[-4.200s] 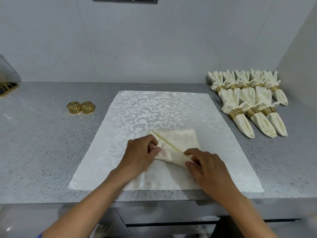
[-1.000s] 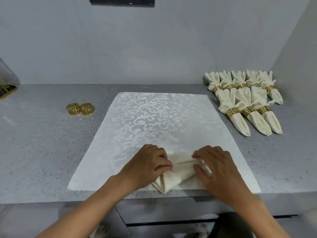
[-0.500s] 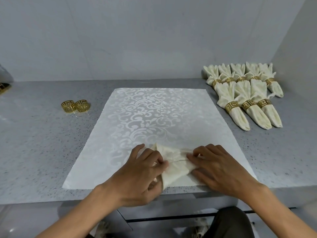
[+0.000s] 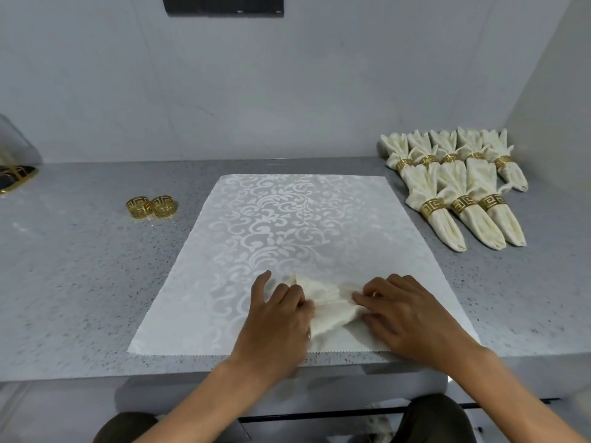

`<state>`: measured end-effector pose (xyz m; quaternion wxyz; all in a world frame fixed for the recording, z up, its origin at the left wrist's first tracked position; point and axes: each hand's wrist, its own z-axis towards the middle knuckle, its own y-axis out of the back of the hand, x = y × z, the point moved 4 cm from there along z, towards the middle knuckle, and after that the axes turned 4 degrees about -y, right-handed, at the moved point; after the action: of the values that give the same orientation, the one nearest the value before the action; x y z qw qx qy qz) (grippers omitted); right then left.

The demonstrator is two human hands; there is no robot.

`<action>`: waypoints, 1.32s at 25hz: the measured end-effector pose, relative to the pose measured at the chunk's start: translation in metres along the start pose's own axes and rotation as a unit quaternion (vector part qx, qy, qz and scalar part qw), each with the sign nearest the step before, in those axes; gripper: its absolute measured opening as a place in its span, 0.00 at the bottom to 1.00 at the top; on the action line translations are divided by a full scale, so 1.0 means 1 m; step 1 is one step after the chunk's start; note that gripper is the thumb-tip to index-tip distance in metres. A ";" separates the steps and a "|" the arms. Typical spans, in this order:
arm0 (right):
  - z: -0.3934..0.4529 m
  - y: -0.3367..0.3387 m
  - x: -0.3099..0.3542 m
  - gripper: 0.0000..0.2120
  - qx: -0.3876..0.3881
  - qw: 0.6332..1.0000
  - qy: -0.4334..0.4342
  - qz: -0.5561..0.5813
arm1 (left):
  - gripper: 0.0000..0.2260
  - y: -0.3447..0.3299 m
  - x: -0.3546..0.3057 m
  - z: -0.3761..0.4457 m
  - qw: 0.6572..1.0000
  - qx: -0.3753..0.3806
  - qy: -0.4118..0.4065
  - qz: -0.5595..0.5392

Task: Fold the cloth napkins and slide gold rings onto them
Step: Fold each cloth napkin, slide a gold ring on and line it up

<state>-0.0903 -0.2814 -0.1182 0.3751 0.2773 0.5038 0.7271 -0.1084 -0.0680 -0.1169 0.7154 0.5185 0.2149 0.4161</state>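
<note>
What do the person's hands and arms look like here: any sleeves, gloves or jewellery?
Both forearms are bare as far as the frame shows, with no sleeves in view. The left hand and the right hand wear no gloves. No watch, bracelet or finger ring shows.

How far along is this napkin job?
Done: eight ringed napkins lie at the right of the counter. In hand: the left hand and right hand gather one cream napkin on the patterned mat, no ring on it yet. Left: two loose gold rings wait at the left.
</note>
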 end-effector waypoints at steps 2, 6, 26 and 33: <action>0.003 0.001 0.004 0.13 -0.003 1.000 -0.012 -0.008 | 0.08 0.000 0.004 0.009 1.000 -0.008 0.000 -0.027; 0.010 0.033 0.021 0.08 -0.044 0.988 -0.087 0.119 | 0.12 0.040 0.021 0.032 0.973 0.037 0.122 -0.192; 0.049 -0.030 0.039 0.32 0.160 0.973 -0.155 0.064 | 0.19 0.009 0.083 0.079 0.872 0.333 0.246 -0.262; 0.047 -0.035 0.039 0.35 0.144 0.978 -0.137 0.061 | 0.25 -0.031 0.017 0.042 0.964 0.188 0.035 -0.187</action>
<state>-0.0666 -0.2171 -0.1338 0.3519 0.4553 0.5293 0.6235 -0.0559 -0.0818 -0.1280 0.6621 0.5795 0.4071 0.2450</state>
